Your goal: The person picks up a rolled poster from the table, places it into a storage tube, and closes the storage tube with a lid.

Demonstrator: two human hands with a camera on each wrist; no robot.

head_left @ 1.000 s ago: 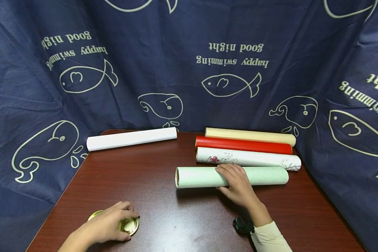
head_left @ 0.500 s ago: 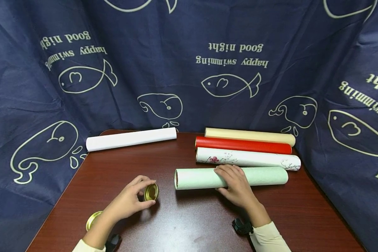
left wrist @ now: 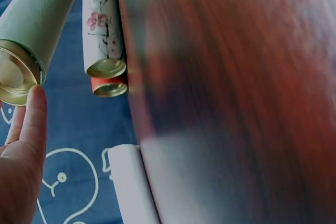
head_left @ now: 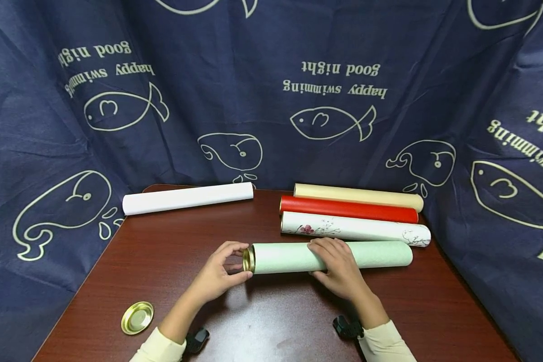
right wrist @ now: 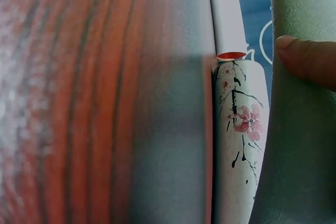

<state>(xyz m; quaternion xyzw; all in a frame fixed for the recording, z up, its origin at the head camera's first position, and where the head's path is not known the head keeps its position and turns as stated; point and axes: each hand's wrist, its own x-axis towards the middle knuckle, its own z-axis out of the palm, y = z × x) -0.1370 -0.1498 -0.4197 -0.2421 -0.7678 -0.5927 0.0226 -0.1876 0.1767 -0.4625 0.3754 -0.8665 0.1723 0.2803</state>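
Note:
My right hand (head_left: 338, 265) grips the middle of a pale green cardboard tube (head_left: 285, 258) lying crosswise on the table. At the tube's left end, my left hand (head_left: 219, 270) pinches a gold metal lid (head_left: 248, 259) between fingers and thumb. In the left wrist view the lid (left wrist: 18, 74) meets the tube's mouth, its rim still showing outside the edge. A second gold lid (head_left: 137, 318) lies on the table to the left of my left forearm. The thumb of my right hand (right wrist: 307, 61) presses on the green surface in the right wrist view.
Behind the green tube lie a white flower-printed tube (head_left: 366, 230), a red tube (head_left: 348, 208) and a cream tube (head_left: 357, 196). A plain white roll (head_left: 187, 198) rests at the back left. A blue curtain (head_left: 271, 100) hangs around the dark red table (head_left: 185, 241).
My left hand has picked a gold lid off the table and carried it right and away from me, up to the green tube's left end. The right hand keeps its hold.

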